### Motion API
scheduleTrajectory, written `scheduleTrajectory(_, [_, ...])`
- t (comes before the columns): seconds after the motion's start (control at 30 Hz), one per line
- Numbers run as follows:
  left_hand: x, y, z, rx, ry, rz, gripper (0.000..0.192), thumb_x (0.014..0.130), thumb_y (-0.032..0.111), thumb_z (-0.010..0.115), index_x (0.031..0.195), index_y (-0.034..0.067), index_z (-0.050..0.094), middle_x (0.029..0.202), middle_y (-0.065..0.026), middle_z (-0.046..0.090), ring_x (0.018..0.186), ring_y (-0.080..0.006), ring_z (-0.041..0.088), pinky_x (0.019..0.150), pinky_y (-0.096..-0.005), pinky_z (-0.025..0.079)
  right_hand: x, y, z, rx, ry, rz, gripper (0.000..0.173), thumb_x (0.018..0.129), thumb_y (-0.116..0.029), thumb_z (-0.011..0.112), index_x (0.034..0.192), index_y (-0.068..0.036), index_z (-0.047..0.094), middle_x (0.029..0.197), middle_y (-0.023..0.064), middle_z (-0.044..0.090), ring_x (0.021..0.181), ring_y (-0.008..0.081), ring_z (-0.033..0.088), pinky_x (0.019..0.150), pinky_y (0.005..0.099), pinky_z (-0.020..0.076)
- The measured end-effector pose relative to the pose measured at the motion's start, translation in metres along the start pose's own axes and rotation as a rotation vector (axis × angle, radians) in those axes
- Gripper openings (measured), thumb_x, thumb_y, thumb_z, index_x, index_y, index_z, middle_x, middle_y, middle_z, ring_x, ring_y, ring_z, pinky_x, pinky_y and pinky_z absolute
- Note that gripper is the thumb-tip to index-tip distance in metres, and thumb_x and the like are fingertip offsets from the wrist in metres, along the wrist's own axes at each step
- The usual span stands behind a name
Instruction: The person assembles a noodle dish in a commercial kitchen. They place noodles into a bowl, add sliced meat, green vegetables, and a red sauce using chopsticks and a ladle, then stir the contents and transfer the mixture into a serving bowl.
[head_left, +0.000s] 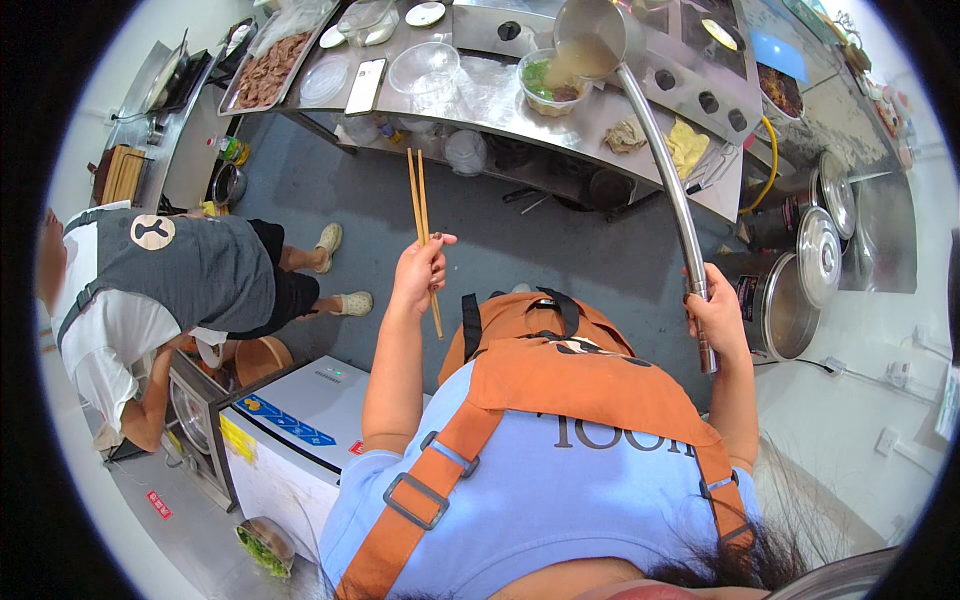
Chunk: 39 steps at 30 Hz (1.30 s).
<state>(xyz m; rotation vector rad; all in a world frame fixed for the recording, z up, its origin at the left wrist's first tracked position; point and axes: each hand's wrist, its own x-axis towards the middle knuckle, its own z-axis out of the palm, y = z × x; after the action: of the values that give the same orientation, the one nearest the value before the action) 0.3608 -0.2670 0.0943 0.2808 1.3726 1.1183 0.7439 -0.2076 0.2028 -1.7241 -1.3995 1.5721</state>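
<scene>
My right hand (715, 309) grips the long steel handle of a large ladle (654, 135). The ladle's deep bowl is tilted over a clear plastic bowl (553, 105) on the steel counter, and cloudy broth (568, 71) runs into it. Chopped greens (535, 75) and something dark brown show inside that plastic bowl. In my left hand (421, 271) is a pair of wooden chopsticks (418, 191), held upright over the floor, tips pointing towards the counter. A second clear plastic bowl (424, 69), with no food visible in it, stands left of the one being filled.
A tray of sliced meat (276, 71), a phone (367, 86) and a plastic lid (324, 79) lie along the counter's left. Crumpled cloths (686, 146) lie near the stove knobs. Large steel pots (791, 315) stand at right. Another person (172, 274) stands at left, beside a white chest appliance (300, 420).
</scene>
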Motion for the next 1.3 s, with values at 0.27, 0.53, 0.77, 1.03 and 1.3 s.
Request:
scheduleTrajectory(0.27, [0.007,0.003,0.001,0.008,-0.018,-0.004,0.021,0.09,0.022,0.041,0.092,0.005,0.054,0.052,0.0058,0.032,0.039,-0.003,0.026,0.037,-0.0199,0.021,-0.002,-0.001,0.003,0.006,0.019,-0.026,0.032,0.068,-0.003,0.047,0.1,-0.002,0.047,0.057,0.001,0.045,0.038,0.0077,0.041,0.035,0.0213,0.0336])
scheduleTrajectory(0.53, [0.011,0.01,0.013,0.024,-0.041,-0.017,0.021,0.091,0.021,0.041,0.092,0.004,0.054,0.052,0.0057,0.031,0.039,-0.0036,0.025,0.038,-0.02,0.022,-0.007,0.0,-0.009,0.412,-0.127,0.05,0.036,0.068,-0.003,0.048,0.102,0.005,0.042,0.052,0.0036,0.045,0.03,0.0079,0.04,0.03,0.0178,0.0321])
scheduleTrajectory(0.77, [0.022,0.023,0.049,0.134,-0.118,-0.018,0.02,0.09,0.02,0.044,0.092,0.004,0.055,0.052,0.0059,0.029,0.039,-0.0037,0.025,0.038,-0.02,0.022,-0.046,0.04,-0.041,1.253,-0.481,-0.126,0.036,0.075,-0.004,0.045,0.106,0.009,0.033,0.05,0.0055,0.044,0.03,0.012,0.044,0.029,0.0219,0.0306])
scheduleTrajectory(1.03, [0.033,0.029,0.143,0.368,-0.233,0.015,0.021,0.088,0.023,0.048,0.092,0.004,0.055,0.05,0.0057,0.026,0.037,-0.0049,0.025,0.037,-0.0215,0.021,-0.149,0.121,-0.1,1.402,-0.104,-0.255,0.039,0.073,-0.003,0.051,0.106,0.009,0.033,0.051,0.0072,0.043,0.033,0.0138,0.045,0.029,0.0226,0.0322])
scheduleTrajectory(1.3, [0.044,0.015,0.222,0.4,-0.246,0.002,0.024,0.089,0.023,0.044,0.094,0.002,0.055,0.05,0.0056,0.027,0.037,-0.0046,0.026,0.037,-0.0209,0.023,-0.186,0.218,-0.196,1.159,0.471,0.012,0.034,0.078,-0.009,0.046,0.108,0.002,0.038,0.051,0.003,0.041,0.033,0.0107,0.039,0.032,0.0211,0.0322])
